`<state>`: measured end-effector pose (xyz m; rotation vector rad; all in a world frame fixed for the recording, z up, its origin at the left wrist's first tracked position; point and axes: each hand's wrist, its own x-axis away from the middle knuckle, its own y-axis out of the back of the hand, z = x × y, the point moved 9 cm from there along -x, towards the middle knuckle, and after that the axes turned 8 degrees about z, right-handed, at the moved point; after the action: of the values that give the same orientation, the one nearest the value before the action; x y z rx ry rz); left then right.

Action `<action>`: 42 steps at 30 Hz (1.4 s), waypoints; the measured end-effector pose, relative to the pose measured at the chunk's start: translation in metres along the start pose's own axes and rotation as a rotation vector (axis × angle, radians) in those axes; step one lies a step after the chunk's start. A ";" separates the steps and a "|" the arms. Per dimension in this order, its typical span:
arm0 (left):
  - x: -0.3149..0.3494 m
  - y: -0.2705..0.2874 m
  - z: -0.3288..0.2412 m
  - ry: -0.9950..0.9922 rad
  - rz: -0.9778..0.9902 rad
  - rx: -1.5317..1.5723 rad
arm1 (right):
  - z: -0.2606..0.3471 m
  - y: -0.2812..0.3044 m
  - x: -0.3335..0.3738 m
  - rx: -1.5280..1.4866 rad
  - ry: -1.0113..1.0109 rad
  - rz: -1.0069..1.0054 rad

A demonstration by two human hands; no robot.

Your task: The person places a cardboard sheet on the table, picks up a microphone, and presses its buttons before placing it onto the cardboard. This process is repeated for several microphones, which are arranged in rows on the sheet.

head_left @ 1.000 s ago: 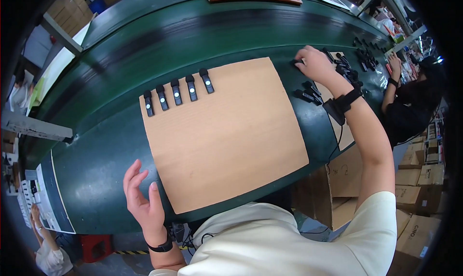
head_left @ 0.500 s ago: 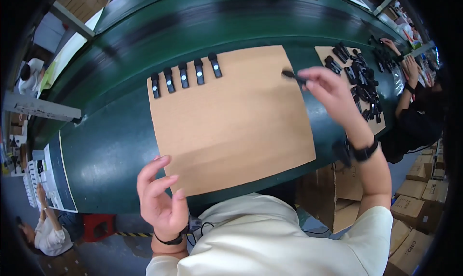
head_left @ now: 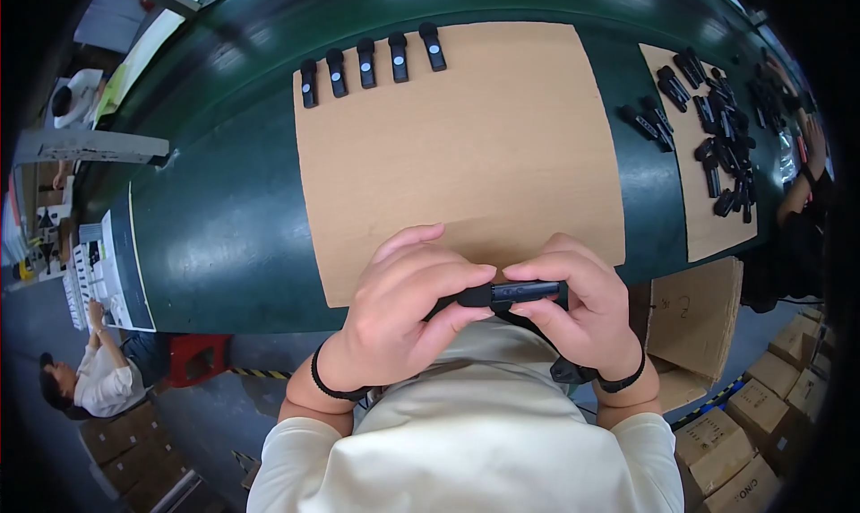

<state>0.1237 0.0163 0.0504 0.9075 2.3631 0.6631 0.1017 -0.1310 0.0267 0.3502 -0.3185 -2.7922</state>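
Both hands meet at 6 o'clock, near the cardboard sheet: left hand and right hand each clamped on one slim black device, held level.

Cream short sleeves, black wristbands on both hands

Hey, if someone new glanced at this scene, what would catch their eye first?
First, the left hand and right hand holding a slim black plastic stick-shaped part between them, close to the body. Behind lies a large tan cardboard sheet on the dark green table, five black clip-like parts lined along its far edge.
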 end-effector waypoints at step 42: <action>0.002 0.002 0.003 -0.016 -0.107 0.027 | 0.016 -0.008 -0.002 0.224 0.215 -0.155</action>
<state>0.1248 0.0200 0.0488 0.7883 2.3930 0.5801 0.0971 -0.1197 0.0401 0.7503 -0.5770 -2.8379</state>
